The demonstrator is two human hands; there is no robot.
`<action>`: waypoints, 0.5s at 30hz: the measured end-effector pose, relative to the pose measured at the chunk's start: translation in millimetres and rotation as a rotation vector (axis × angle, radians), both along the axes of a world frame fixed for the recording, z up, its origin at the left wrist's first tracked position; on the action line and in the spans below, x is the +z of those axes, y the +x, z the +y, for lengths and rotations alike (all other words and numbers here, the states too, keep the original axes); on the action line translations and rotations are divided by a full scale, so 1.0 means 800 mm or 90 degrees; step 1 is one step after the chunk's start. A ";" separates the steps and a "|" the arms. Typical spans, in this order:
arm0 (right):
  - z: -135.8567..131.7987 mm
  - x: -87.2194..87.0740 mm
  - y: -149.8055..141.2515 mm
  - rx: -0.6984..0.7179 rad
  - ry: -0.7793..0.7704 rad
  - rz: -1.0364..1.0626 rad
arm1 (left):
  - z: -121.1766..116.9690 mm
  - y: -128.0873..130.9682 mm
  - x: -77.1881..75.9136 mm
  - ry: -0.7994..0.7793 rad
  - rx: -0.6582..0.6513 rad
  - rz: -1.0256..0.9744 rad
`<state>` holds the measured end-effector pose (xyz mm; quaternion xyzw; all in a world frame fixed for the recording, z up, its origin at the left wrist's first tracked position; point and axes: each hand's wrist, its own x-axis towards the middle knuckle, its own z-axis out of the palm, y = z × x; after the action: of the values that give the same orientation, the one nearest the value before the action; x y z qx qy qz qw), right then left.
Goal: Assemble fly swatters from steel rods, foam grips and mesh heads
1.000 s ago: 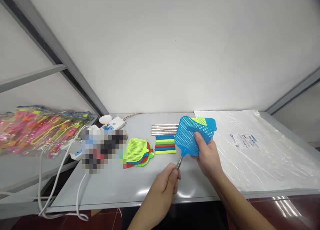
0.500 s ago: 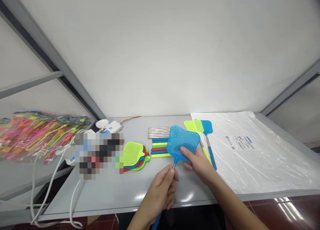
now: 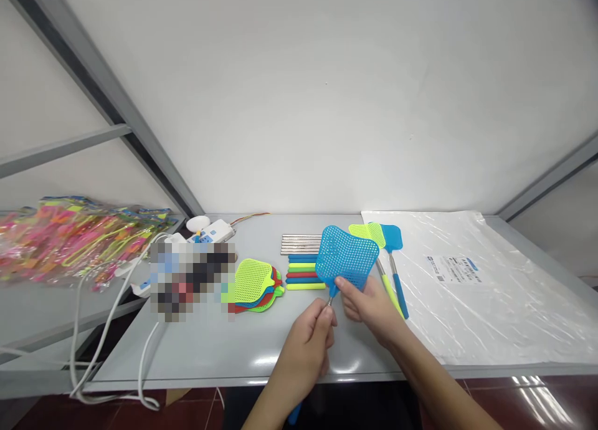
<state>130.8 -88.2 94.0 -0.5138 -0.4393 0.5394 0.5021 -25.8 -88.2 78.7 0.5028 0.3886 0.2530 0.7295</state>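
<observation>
Currently: blue swatter in both our hands, above the table

We've got a blue perforated plastic swatter head [image 3: 346, 255] on a thin silver metal shaft [image 3: 330, 301], held up over the front-middle of the grey table [image 3: 233, 355], tilted to the right. Left hand [image 3: 306, 339]: fingers closed round the shaft just below the head's neck. Right hand [image 3: 369, 305]: thumb on the head's lower edge by the neck, fingers curled in behind; their exact contact is hidden. A blue handle end [image 3: 294, 414] shows under our left forearm; our hand covers whatever joins it to the shaft.

Behind the head, partly covered: stacked silver metal rods [image 3: 299, 244], and nearer us a row of blue, yellow-green, green and red tubes [image 3: 306, 274]. Left of those, a fanned pile of perforated yellow-green, blue, red and green heads [image 3: 252, 283]. To our right, a yellow-green swatter [image 3: 367, 234] overlaps a blue-handled swatter [image 3: 399, 293], both by the left edge of a white plastic sheet [image 3: 467, 318]. Far left: glossy bagged multicoloured items [image 3: 79, 243], too blurred to identify.
</observation>
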 end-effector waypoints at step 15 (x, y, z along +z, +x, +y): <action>0.005 -0.043 0.092 -0.165 -0.224 -0.969 | 0.028 0.079 0.002 -0.009 0.116 -0.066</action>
<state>204.6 -84.5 59.4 -0.8603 -0.5072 0.0382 0.0338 37.3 -65.5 79.9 0.4465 0.3965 0.3409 0.7261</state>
